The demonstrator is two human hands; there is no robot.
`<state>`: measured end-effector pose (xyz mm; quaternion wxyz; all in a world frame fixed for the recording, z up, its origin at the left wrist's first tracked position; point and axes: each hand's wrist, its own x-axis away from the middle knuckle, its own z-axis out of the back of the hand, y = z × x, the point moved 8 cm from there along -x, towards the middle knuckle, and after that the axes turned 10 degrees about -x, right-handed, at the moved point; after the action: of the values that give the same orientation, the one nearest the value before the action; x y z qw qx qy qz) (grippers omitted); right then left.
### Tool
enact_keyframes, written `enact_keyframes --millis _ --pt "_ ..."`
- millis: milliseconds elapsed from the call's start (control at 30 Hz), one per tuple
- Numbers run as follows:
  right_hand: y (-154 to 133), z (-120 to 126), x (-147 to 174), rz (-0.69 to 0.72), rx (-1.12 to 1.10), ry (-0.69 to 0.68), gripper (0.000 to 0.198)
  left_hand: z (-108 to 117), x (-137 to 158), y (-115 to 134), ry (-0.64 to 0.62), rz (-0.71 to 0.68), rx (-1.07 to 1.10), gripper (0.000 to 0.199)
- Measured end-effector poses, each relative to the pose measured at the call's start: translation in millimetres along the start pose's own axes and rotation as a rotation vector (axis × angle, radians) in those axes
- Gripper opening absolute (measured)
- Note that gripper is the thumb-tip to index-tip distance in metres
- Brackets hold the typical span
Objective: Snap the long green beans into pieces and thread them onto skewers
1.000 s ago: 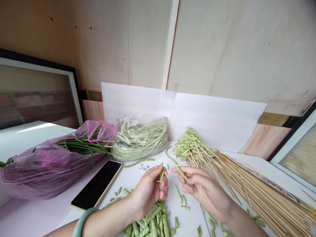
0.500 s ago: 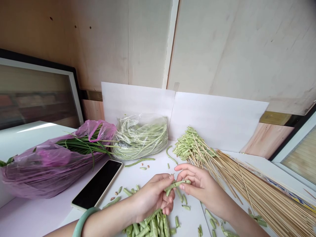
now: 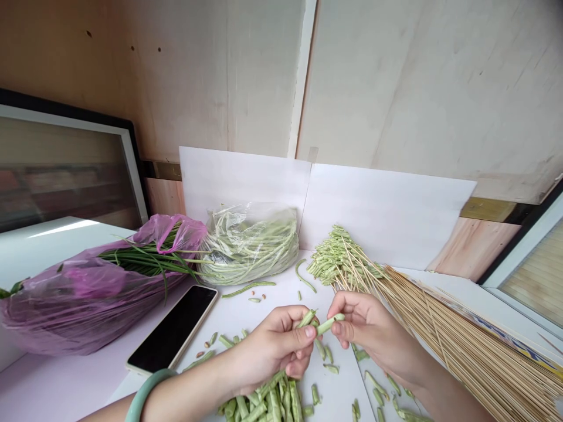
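Observation:
My left hand [image 3: 281,346] is closed around short pieces of green long bean, one piece [image 3: 307,318] poking up past the fingers. Another bean piece [image 3: 329,324] sticks out to the right from under the left thumb, with a small dark spot near its far end. My right hand [image 3: 367,328] pinches that far end between thumb and fingers. Below my left hand lies a pile of cut bean pieces [image 3: 275,404], partly hidden by the wrist. Loose bean bits [image 3: 332,369] are scattered on the white table between and below the hands.
A black-screened phone [image 3: 173,328] lies left of my forearm. Behind it sit a purple bag of greens [image 3: 88,305] and a clear bag of long beans [image 3: 250,246]. At right, bean pieces threaded on sticks [image 3: 341,255] lie by many bare bamboo skewers [image 3: 475,346].
The single bean piece has shifted and turned in the fingers, and a second piece now shows upright in my left hand. My right hand has moved slightly right and closed on the bean's end.

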<state>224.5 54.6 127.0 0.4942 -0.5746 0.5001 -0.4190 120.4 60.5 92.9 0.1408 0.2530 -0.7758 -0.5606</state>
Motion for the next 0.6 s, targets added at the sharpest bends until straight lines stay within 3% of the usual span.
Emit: enact_keyframes --millis 300,600 --pt "13 -16 6 -0.077 -0.368 -0.154 0.033 -11 5 10 -0.127 -0.133 -0.010 0.031" --pt "34 -31 2 -0.122 -0.602 -0.170 0.034 -13 7 11 -0.123 -0.240 0.001 0.026"
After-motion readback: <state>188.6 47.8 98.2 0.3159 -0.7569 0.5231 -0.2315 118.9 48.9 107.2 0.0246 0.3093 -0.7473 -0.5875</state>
